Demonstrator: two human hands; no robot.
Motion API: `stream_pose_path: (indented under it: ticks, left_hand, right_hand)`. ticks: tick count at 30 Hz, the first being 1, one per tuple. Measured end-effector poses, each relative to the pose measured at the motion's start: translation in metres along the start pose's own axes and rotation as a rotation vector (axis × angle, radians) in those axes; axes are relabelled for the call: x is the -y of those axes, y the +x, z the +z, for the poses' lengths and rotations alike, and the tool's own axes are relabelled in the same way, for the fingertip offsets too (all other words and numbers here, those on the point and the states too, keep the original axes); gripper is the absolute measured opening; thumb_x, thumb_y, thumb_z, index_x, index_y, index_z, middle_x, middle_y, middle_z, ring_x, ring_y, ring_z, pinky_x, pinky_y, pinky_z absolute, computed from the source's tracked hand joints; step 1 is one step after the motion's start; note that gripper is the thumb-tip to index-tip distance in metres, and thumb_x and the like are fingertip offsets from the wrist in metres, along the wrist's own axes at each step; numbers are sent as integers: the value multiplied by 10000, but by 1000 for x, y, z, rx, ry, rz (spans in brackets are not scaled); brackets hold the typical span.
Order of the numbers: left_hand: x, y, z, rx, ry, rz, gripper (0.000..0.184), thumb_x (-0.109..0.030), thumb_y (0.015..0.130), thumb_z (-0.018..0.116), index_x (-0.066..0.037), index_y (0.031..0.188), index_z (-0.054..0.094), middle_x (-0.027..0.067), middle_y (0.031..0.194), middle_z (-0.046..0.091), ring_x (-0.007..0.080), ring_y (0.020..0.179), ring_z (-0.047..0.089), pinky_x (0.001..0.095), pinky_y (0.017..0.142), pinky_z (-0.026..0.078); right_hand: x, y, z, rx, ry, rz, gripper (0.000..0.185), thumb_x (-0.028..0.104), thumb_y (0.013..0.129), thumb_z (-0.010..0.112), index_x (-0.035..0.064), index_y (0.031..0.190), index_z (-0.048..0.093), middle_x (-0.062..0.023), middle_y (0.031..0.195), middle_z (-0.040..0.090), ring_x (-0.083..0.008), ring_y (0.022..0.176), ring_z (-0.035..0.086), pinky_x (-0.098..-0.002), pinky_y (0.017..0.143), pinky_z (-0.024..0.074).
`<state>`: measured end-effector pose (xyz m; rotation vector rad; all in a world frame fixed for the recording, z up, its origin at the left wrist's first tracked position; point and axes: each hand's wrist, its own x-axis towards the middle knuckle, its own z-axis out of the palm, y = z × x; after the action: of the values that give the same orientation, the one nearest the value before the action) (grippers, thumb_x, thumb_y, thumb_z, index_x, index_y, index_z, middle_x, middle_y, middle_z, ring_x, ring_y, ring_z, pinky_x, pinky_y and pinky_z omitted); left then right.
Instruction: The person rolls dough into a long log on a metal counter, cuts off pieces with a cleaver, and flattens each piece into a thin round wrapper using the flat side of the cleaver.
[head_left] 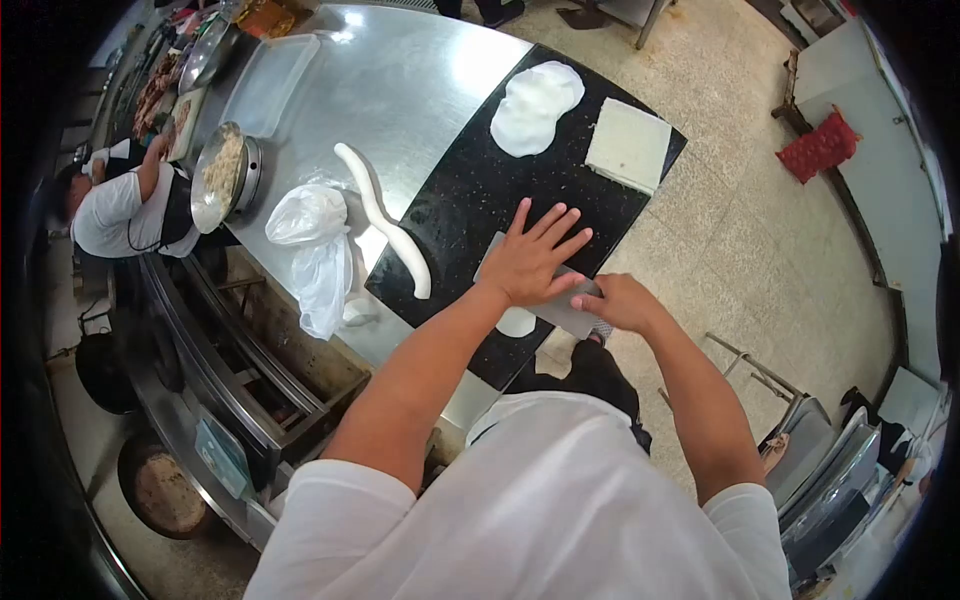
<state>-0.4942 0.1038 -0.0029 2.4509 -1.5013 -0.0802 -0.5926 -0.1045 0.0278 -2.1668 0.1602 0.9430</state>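
My left hand [528,258] lies flat with its fingers spread on the broad blade of a cleaver [572,313]. At the handle end my right hand [622,302] is closed around the cleaver; the handle itself is hidden in the fist. The blade lies over the black board [450,190], close to its near edge. A flat white round of dough [516,322] shows beside the blade, just below my left wrist. Left of my forearm, a long white roll of dough [385,222] reaches from the steel table onto the board. Overlapping thin white dough rounds [538,105] lie farther back.
A square white stack [628,145] sits at the board's far right corner. On the steel table [400,70] are a white plastic bag [310,225] and a metal bowl of pale filling [222,178]. Another person [130,210] stands at far left. A red mesh sack [818,147] hangs at right.
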Motion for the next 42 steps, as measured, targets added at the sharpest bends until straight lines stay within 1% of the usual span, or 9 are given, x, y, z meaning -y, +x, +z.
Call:
stream_pose_path:
  ticks: [5, 8, 13, 20, 24, 28, 35, 40, 42]
  left_hand:
    - [-39, -54, -8, 343, -249, 335, 803, -705, 869, 603, -223, 1508, 547, 63, 1610, 466, 324, 1587, 234, 663, 1257, 83]
    - [-31, -45, 3, 223, -144, 423, 753, -688, 890, 592, -230, 1488, 568, 48, 1577, 508, 287, 1566, 293, 663, 1254, 114]
    - [25, 5, -9, 94, -50, 287, 717, -669, 914, 574, -223, 1475, 577, 67, 1576, 503, 282, 1534, 348, 666, 1248, 137]
    - [-30, -43, -6, 164, -154, 274, 688, -679, 917, 568, -231, 1437, 613, 85, 1570, 495, 411, 1538, 305, 661, 1251, 137]
    - [-30, -18, 6, 117, -154, 424, 676, -671, 921, 576, -222, 1425, 624, 74, 1502, 560, 334, 1498, 394, 658, 1241, 171]
    - [8, 20, -11, 24, -23, 269, 673, -654, 927, 584, -207, 1429, 623, 88, 1501, 560, 323, 1472, 428, 639, 1238, 188]
    - [-17, -32, 9, 41, -121, 252, 701, -660, 943, 557, -175, 1447, 603, 118, 1548, 514, 400, 1522, 328, 654, 1245, 147]
    - [-49, -14, 16, -17, -192, 347, 590, -621, 936, 572, -159, 1289, 676, 54, 1467, 575, 363, 1455, 439, 670, 1209, 241]
    - [-32, 12, 5, 58, -117, 271, 636, -629, 928, 606, -191, 1388, 649, 71, 1484, 574, 348, 1466, 420, 654, 1223, 206]
  right_hand:
    - [-31, -66, 122, -116, 178, -71, 825, 381, 808, 852, -47, 1422, 506, -294, 1034, 723, -466, 1010, 708, -518, 897, 562]
    - [14, -70, 98, -36, 128, 187, 883, 425, 793, 858, -48, 1429, 468, -287, 1029, 728, -457, 994, 716, -507, 876, 571]
    - [34, -20, 28, -128, -132, 100, 798, 479, 779, 867, -64, 1260, 535, -272, 947, 736, -444, 930, 731, -510, 843, 576]
    - [4, -74, 111, -169, 39, 81, 730, 445, 787, 872, -43, 1213, 535, -276, 932, 735, -434, 904, 737, -513, 802, 582]
    - [21, -72, 83, -174, 48, 248, 718, 437, 763, 892, -25, 1185, 540, -262, 939, 737, -438, 912, 735, -511, 787, 585]
    - [31, -35, 26, -215, -142, 156, 715, 450, 738, 904, -8, 1158, 550, -250, 943, 739, -431, 925, 737, -510, 788, 586]
    - [3, -69, 90, -85, 181, 59, 704, 381, 837, 819, -60, 1289, 510, -331, 1079, 701, -497, 1026, 695, -540, 874, 563]
    - [-4, -83, 88, -141, 80, 232, 889, 437, 760, 887, -28, 1390, 467, -272, 1058, 733, -448, 1005, 719, -516, 837, 574]
    - [0, -65, 57, -151, 21, 232, 866, 447, 760, 883, -25, 1367, 484, -266, 1058, 735, -444, 1000, 721, -515, 833, 575]
